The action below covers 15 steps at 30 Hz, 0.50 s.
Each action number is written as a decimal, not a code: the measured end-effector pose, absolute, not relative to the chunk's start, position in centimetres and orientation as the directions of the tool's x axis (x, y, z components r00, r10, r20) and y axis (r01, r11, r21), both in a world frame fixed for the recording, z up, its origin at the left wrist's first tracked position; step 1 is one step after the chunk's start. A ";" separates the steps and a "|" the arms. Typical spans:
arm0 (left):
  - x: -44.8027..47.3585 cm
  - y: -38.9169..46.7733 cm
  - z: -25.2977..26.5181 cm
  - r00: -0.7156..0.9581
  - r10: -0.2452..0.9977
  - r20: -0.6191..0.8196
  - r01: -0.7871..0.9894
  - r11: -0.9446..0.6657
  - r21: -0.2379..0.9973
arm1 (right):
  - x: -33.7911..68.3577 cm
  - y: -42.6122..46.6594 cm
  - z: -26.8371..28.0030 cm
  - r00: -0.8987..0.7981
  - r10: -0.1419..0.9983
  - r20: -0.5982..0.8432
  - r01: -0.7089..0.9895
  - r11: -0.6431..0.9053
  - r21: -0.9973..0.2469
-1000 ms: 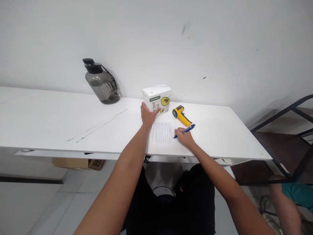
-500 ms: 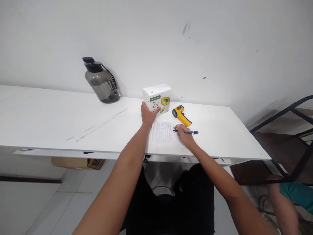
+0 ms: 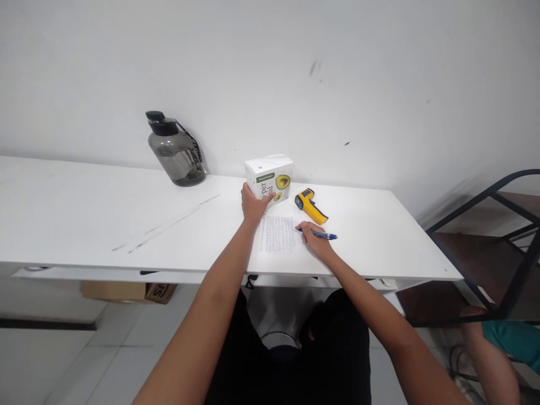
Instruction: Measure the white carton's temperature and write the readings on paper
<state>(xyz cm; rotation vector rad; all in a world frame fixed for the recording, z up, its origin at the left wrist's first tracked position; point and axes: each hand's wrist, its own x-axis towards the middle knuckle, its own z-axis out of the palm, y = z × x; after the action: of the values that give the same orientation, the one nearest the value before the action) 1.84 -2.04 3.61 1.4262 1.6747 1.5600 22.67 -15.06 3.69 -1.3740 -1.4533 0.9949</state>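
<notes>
My left hand [image 3: 253, 203] grips the lower left corner of a white carton [image 3: 274, 165] with avocado pictures, its thumb across the printed front. The carton stands upright on the white table [image 3: 185, 225]. In front of it lies a sheet of paper [image 3: 277, 235] covered in rows of handwriting. My right hand [image 3: 314, 239] pinches a blue pen [image 3: 324, 234], its tip at the right side of the writing. Just beyond that hand, a yellow and black infrared thermometer [image 3: 311, 206] lies on its side.
A large grey water bottle [image 3: 176, 154] with a black cap stands near the wall at left. Under the table sits a cardboard box [image 3: 118, 290]. A black metal frame [image 3: 502, 225] is at right, with another person's leg [image 3: 491, 360] below it.
The whole view has shifted slightly, so everything on the table sits a little lower. My hands keep their holds on the carton and the pen.
</notes>
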 end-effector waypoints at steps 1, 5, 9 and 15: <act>1.8 -2.0 3.5 -0.369 0.874 0.316 0.370 -0.174 0.913 | 22.6 -15.1 3.7 -0.004 0.998 0.067 0.298 0.065 -0.952; 1.7 -2.1 3.5 -0.373 0.876 0.307 0.354 -0.171 0.919 | 22.6 -15.1 3.8 -0.013 0.996 0.084 0.320 0.084 -0.944; 1.7 -2.1 3.7 -0.373 0.883 0.285 0.368 -0.141 0.919 | 22.7 -15.0 3.6 -0.014 0.992 0.123 0.364 0.120 -0.924; 1.7 -1.8 3.5 -0.374 0.877 0.302 0.372 -0.156 0.915 | 23.0 -14.4 2.1 0.044 0.975 0.220 0.355 0.190 -0.915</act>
<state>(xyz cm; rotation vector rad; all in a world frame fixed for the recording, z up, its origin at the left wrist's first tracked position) 1.72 -1.77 3.45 1.4140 1.6814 1.5499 22.95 -14.40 2.06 -1.3350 -1.4900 0.8007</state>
